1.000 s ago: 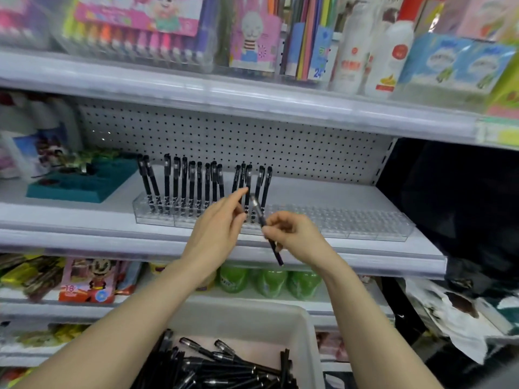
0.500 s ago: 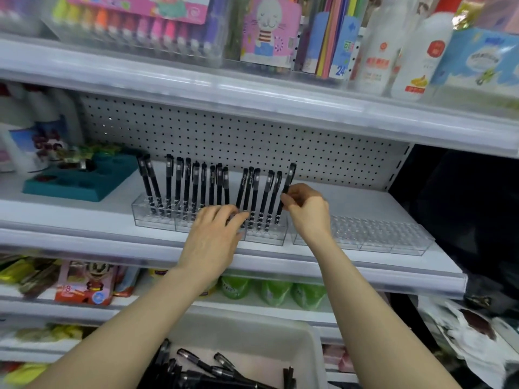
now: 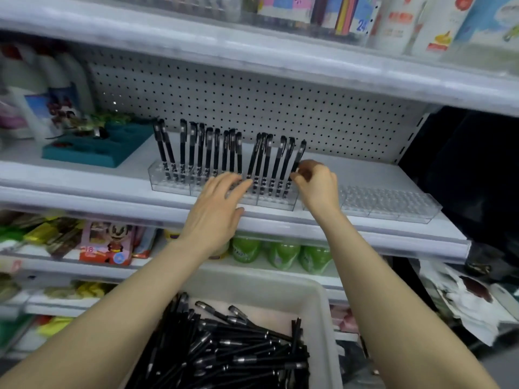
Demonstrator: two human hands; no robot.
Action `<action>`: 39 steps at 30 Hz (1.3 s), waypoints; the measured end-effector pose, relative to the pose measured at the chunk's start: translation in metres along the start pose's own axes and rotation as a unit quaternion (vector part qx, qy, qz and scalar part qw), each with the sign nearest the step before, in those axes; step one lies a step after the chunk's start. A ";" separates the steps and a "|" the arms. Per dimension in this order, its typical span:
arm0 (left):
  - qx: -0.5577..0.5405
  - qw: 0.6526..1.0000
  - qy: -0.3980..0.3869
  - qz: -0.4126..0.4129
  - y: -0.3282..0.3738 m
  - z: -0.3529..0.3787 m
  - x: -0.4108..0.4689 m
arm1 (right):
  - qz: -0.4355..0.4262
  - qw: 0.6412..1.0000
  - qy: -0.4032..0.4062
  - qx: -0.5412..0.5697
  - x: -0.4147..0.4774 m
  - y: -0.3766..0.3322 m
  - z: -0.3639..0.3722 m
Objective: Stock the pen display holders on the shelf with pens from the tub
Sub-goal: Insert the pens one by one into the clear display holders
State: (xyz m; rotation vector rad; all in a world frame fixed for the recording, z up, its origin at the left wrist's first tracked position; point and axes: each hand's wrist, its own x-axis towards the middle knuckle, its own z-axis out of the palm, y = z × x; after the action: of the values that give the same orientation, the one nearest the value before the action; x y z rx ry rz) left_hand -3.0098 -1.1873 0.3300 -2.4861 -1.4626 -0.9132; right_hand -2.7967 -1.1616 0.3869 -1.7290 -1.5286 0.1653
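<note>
Head camera, nearest first: I saw the tub (image 3: 323,301) low in front, heaped with loose black pens (image 3: 238,357). Both bare forearms reached up over it to the shelf (image 3: 84,196). The left hand (image 3: 216,209) lay spread wide, fingers straight, fingertips touching the front of the clear holder (image 3: 168,186) below the row (image 3: 207,147) of upright pens; it held nothing. Just right of it, the right hand (image 3: 317,183) had thumb and fingers curled in a pinch on the lower barrel of the end pen (image 3: 299,154), rightmost in the row and leaning right, its lower end at the holder's right end. Further right lay a second holder (image 3: 393,203), its holes bare. Behind stood the pegboard (image 3: 252,108); far left sat a teal tray (image 3: 95,157).
</note>
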 end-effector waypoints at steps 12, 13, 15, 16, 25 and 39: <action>0.022 0.998 -0.051 -0.040 -0.034 0.020 -0.140 | -0.099 0.992 -0.071 0.010 -0.187 0.006 0.065; 0.037 0.997 -0.054 -0.034 -0.033 0.022 -0.143 | -0.097 0.984 -0.148 -0.031 -0.196 0.009 0.071; 0.051 0.997 -0.051 -0.032 -0.031 0.025 -0.145 | -0.090 0.946 -0.276 -0.141 -0.206 0.015 0.079; 0.051 0.997 -0.047 -0.034 -0.030 0.026 -0.144 | -0.085 0.930 -0.309 -0.182 -0.208 0.017 0.080; 0.051 0.997 -0.036 -0.042 -0.031 0.033 -0.139 | -0.035 0.883 -0.386 -0.263 -0.197 0.031 0.081; -0.008 0.987 -0.154 -0.036 -0.044 0.003 -0.119 | -0.104 0.928 -0.342 -0.102 -0.152 -0.022 0.028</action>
State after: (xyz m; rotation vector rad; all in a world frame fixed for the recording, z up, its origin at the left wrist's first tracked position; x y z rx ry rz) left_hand -3.0872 -1.2533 0.2532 -2.6961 -1.6470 -0.5681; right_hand -2.8695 -1.2834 0.3219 -1.7429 -2.2930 0.5626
